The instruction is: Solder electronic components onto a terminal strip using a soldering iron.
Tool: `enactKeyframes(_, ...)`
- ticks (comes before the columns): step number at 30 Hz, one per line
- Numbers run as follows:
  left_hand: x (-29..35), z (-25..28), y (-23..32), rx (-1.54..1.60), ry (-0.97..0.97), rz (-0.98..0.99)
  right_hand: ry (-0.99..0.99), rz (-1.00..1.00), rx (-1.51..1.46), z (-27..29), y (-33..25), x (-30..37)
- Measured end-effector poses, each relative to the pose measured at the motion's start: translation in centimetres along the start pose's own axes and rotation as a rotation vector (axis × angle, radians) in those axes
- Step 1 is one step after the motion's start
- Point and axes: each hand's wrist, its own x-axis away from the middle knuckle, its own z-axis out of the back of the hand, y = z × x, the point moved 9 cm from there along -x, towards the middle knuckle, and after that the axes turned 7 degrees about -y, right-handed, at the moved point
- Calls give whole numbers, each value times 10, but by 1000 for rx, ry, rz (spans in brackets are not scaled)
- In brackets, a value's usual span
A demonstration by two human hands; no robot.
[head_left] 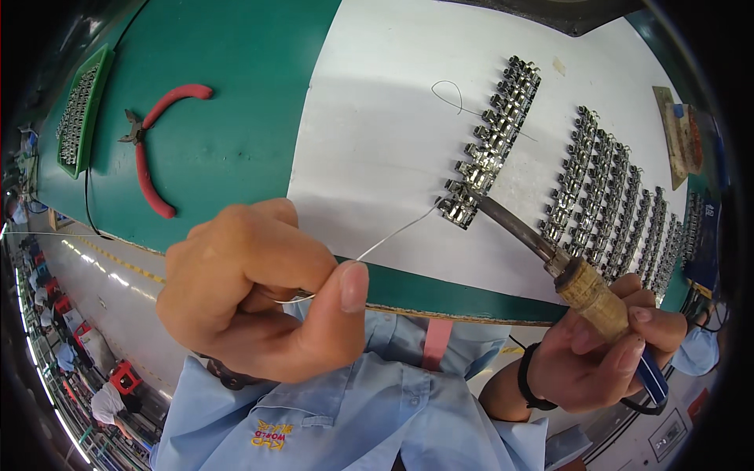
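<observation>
My left hand point(263, 290) pinches a thin solder wire point(389, 235) between thumb and forefinger. The wire's end reaches the near end of a row of small shiny metal parts point(493, 133) lying on white paper. In my right hand point(605, 345) is a soldering iron point(585, 290), gripped by its cork-like handle. Its dark tip meets the same near end of the row, close to the wire end. Whether the tip and wire touch each other is too small to tell.
Several more rows of metal parts point(601, 192) lie to the right on the white paper point(377, 118). Red-handled cutting pliers point(141, 149) rest on the green table mat point(236, 141). A green tray point(98, 102) holds similar parts at far left. A loose wire loop point(448, 94) lies beside the row.
</observation>
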Motion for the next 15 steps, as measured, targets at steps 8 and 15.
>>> enactKeyframes(8,-1,-1,0,-15,-10,-2,43,-12,5,2,1,4)
enactKeyframes(15,-1,2,0,-6,9,10,-18,82,23,-7,-5,5)
